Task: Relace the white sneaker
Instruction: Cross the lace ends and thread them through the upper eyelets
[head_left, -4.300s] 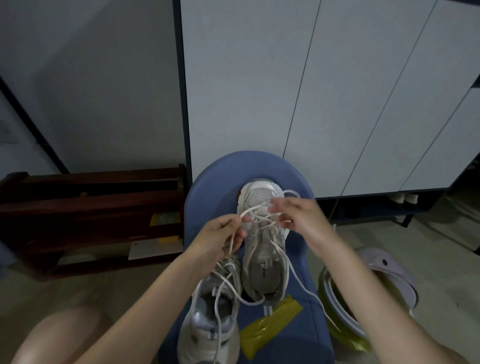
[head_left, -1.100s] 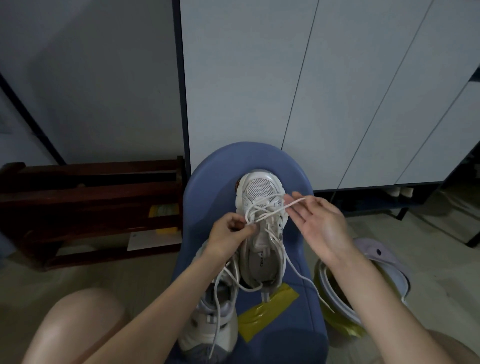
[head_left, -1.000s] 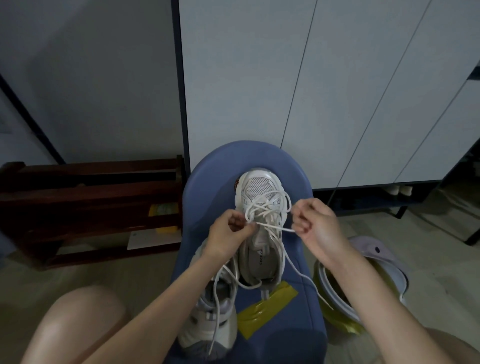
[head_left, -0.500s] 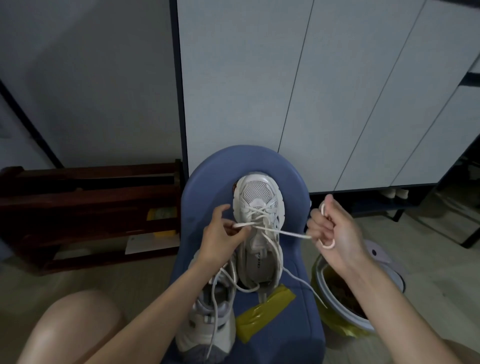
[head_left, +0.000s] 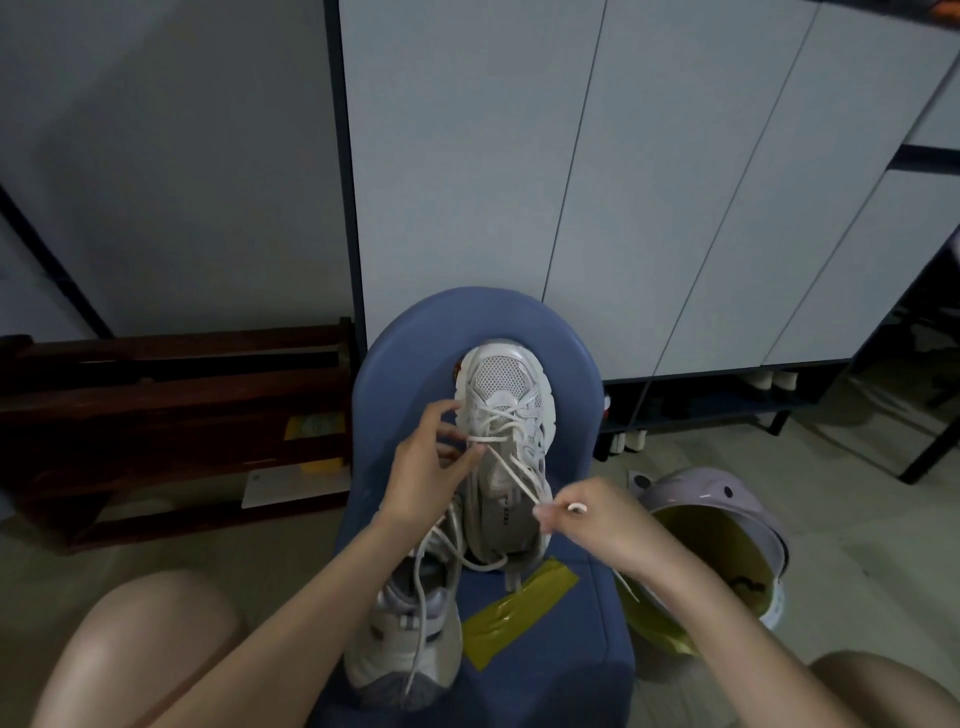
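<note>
Far left: dark wooden rack (head_left: 171, 415) against the wall, standing on the floor, with a yellow item (head_left: 316, 434) on one shelf and a pale flat card (head_left: 293, 486) below it.

Bare knee (head_left: 140, 649) at lower left.

Centre-left: second sneaker (head_left: 405, 639) lies on the near part of the blue padded seat (head_left: 395, 374), toe toward the camera, loose lace trailing over it.

Left hand (head_left: 428, 475): grip clenched on the lace (head_left: 511, 467); thumb and forefinger pinch it at the left eyelet row of the white sneaker (head_left: 506, 415), other fingers spread.

White sneaker sits in the middle of the blue seat, toe pointing away toward the cabinet doors (head_left: 597, 182), sole down, touching the second sneaker at the heel side. Lower eyelets are crossed with lace; upper ones near the tongue are not yet threaded. A slack loop of lace hangs off the heel onto the seat.

Strip of yellow tape (head_left: 519, 608) stuck on the seat just beside the heel.

Right hand (head_left: 608, 525): grip clenched on the other run of lace, drawn taut diagonally from the eyelets to the fingers, a small loop showing above the knuckles.

Right: lilac bin (head_left: 727, 499) with yellow-green liner on the floor, beside the seat.
</note>
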